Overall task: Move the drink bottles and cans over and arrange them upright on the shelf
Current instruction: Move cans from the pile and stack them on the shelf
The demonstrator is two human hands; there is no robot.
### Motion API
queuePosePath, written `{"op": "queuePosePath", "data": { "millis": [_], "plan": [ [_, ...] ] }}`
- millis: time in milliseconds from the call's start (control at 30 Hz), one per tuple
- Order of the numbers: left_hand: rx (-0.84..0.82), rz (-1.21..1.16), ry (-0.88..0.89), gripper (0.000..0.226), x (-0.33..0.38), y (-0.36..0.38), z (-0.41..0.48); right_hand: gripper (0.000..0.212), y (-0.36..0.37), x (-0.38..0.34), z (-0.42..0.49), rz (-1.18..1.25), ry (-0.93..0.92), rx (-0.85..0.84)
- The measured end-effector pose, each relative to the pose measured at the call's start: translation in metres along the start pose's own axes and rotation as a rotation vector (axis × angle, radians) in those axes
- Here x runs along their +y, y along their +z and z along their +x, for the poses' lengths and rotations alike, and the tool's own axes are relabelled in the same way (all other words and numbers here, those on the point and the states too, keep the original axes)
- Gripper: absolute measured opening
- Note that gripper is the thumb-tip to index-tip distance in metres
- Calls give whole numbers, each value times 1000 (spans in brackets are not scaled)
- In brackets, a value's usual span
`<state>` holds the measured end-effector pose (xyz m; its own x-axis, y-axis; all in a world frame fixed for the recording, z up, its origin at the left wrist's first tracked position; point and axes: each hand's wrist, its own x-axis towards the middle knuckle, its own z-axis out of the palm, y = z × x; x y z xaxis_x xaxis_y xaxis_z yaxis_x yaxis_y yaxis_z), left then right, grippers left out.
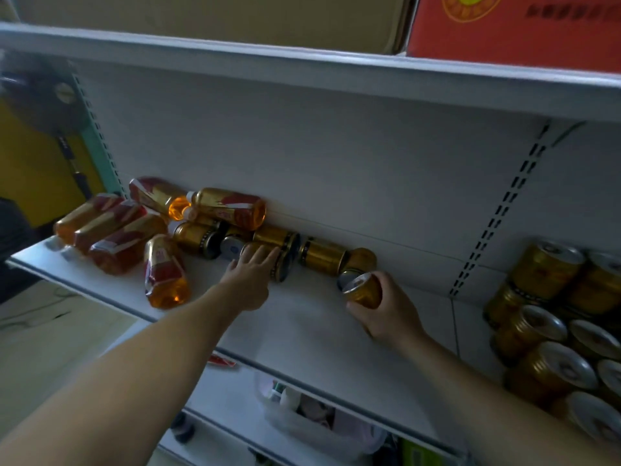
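Several amber drink bottles (117,233) with red labels lie on their sides at the left of the white shelf (302,331). Beside them several gold cans (322,255) lie toppled against the back wall. My left hand (250,277) reaches over one lying gold can (282,267), fingers spread and touching it, not closed around it. My right hand (386,311) grips a gold can (363,289), held tilted above the shelf. At the right, several gold cans (551,331) stand upright in rows.
An upper shelf (302,68) hangs overhead carrying a cardboard box (235,15) and a red carton (514,25). A lower shelf holds a plastic bag of items (312,422). Slotted uprights (504,210) divide the back panel.
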<state>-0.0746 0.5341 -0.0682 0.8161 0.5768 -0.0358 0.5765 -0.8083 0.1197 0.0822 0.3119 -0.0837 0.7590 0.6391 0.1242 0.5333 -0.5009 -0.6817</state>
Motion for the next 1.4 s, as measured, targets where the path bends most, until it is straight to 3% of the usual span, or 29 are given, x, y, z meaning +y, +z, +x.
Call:
{"op": "queuePosePath", "data": {
  "millis": [100, 233, 400, 500, 767, 867, 1033, 1067, 1167, 1400],
  "plan": [
    [76, 141, -37, 82, -3, 8, 3, 64, 11, 12, -2, 228, -67, 73],
    [110, 87, -17, 78, -16, 12, 4, 68, 26, 22, -9, 430, -15, 148],
    [5, 195, 62, 95, -27, 8, 5, 69, 22, 21, -10, 395, 32, 102],
    [-39, 139, 82, 102, -28, 4, 1, 70, 18, 21, -19, 351, 58, 95],
    [-219, 103, 396, 75, -7, -6, -20, 71, 8, 12, -69, 357, 169, 170],
    [-197, -55, 436, 74, 2, 2, -23, 71, 6, 14, -87, 331, 195, 200],
    [-89, -762, 271, 93, 38, 23, -32, 69, -13, 12, -112, 214, 200, 318],
    [-45, -816, 249, 92, 47, 26, -34, 68, -19, 12, -116, 211, 192, 341],
    [87, -666, 344, 86, 72, 34, -42, 67, -42, 6, -122, 230, 158, 398],
    [-15, -427, 665, 94, 149, 35, -53, 72, -127, 15, -111, 249, 85, 559]
  ]
}}
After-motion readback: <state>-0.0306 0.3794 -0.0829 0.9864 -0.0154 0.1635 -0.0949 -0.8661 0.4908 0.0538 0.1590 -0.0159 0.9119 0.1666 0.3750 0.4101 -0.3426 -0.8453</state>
